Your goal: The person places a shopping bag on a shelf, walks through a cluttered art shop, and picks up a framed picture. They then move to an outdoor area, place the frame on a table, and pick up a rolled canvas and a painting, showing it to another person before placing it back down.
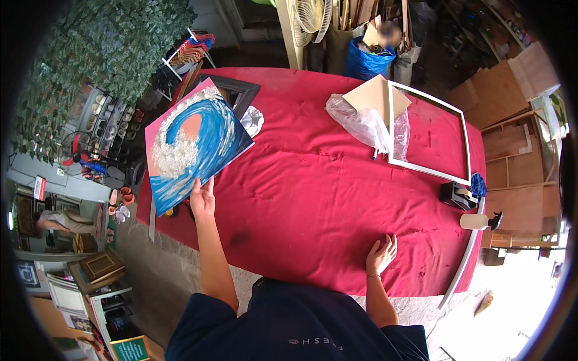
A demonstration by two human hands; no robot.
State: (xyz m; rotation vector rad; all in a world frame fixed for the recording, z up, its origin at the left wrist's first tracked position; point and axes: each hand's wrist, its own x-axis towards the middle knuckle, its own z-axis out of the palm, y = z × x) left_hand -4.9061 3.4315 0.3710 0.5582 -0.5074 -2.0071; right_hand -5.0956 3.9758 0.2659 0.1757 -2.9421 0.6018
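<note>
A canvas painting (195,141) of a blue and white wave against pink is raised over the left end of the red-covered table (289,198). My left hand (203,198) grips it by its lower edge, fingers partly hidden behind it. The painting is tilted, its painted face towards me. My right hand (381,256) is over the near right part of the red cloth, fingers apart, holding nothing. Partly behind the painting lies a dark grey frame (241,90). At the far right lies an empty white frame (428,167), overlapping clear plastic wrap (361,129) and a brown board (368,99).
Along the table's right edge are a black tape dispenser (456,195), a spray bottle (475,221) and a long pale strip (463,265). A small pen-like item (376,154) lies by the plastic. Behind the table are a blue bag (367,62) and a fan (310,15).
</note>
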